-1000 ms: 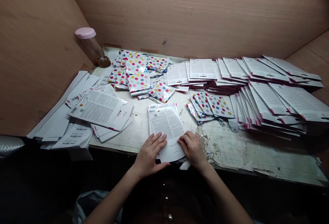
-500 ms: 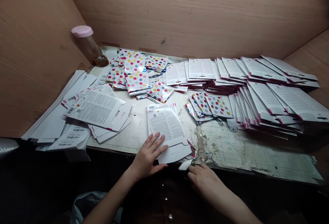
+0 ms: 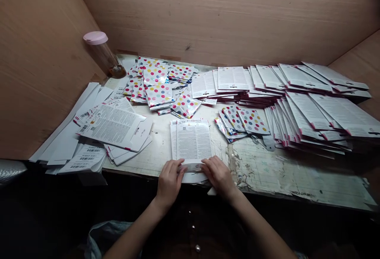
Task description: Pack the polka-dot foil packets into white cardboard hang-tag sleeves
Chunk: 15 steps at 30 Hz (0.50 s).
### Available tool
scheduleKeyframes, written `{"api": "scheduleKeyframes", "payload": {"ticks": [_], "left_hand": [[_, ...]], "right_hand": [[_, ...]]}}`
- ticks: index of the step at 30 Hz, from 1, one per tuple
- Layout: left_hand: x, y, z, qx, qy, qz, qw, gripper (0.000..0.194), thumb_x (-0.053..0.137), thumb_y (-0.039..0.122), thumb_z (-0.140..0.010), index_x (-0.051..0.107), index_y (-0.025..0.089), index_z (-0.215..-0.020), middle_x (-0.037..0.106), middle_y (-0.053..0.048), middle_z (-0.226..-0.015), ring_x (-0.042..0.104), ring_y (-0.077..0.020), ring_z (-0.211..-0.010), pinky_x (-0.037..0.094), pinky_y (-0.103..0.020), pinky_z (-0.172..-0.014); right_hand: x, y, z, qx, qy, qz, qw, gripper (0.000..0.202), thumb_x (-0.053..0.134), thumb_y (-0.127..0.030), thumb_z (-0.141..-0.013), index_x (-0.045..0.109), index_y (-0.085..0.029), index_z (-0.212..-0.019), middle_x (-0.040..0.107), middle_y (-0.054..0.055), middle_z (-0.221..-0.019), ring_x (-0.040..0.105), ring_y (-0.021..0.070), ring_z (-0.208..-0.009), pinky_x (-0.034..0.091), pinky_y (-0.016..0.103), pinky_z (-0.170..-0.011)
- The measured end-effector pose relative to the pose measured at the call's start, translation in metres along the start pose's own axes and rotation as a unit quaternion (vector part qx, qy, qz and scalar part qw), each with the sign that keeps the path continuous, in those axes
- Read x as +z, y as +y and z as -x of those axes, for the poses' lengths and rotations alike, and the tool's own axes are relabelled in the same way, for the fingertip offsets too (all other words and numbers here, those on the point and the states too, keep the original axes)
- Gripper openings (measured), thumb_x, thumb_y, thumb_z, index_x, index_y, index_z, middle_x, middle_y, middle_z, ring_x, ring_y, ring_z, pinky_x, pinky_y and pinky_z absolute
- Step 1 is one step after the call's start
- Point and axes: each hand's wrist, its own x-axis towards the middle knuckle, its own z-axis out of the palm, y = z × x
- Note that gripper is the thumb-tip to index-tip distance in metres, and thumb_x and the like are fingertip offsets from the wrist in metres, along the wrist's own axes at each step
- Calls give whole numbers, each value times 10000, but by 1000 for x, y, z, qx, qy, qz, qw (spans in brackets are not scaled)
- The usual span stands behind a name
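A white printed card packet [image 3: 194,142] lies upright at the front edge of the table, on top of another such card that shows at its left. Its lower flap is bent up between my two hands. My left hand [image 3: 170,181] pinches the flap's left end, thumb and fingers together. At the flap's right end, my right hand [image 3: 219,176] grips it the same way. A small piece of white paper [image 3: 211,191] sticks out below my right hand, at the table edge.
Polka-dot pouches [image 3: 156,75] are heaped at the back, with a smaller pile [image 3: 245,121] right of centre. Stacked card packets [image 3: 299,112] fill the right. Loose cards [image 3: 114,126] and label sheets [image 3: 84,158] lie left. A pink-lidded bottle [image 3: 103,53] leans in the back left corner.
The card packet has turned straight and its flap is lifted. My left hand has gone from lying spread on it to pinching the flap; my right hand has come up from the table edge onto it.
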Motion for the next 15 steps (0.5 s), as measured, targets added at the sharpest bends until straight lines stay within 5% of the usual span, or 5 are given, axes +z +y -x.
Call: {"api": "scheduleKeyframes", "payload": {"ticks": [5, 9, 15], "left_hand": [[4, 3, -1, -116, 35, -96, 988, 380, 598, 405, -873, 545, 164, -1162, 543, -103, -966, 521, -276, -892, 493, -452, -771], [0, 1, -4, -137, 11, -110, 984, 331, 671, 516, -780, 567, 207, -839, 552, -63, -806, 502, -269, -772, 460, -439, -691], [-19, -3, -19, -176, -53, 39, 982, 296, 572, 468, -851, 514, 223, -695, 560, -34, -745, 537, -227, -701, 464, -404, -657]], "right_hand": [[5, -7, 6, 31, 60, 103, 992, 209, 536, -212, -927, 671, -225, -1085, 615, 140, -1145, 521, 298, -1061, 449, 484, -870], [3, -16, 13, -6, 9, 103, 995, 405, 563, -276, -912, 540, -103, -1277, 512, 221, -1356, 394, 355, -1314, 437, 528, -987], [13, -27, -7, -52, -10, 76, 996, 603, 619, -355, -852, 450, -51, -1344, 380, 268, -1464, 260, 358, -1418, 435, 563, -1036]]}}
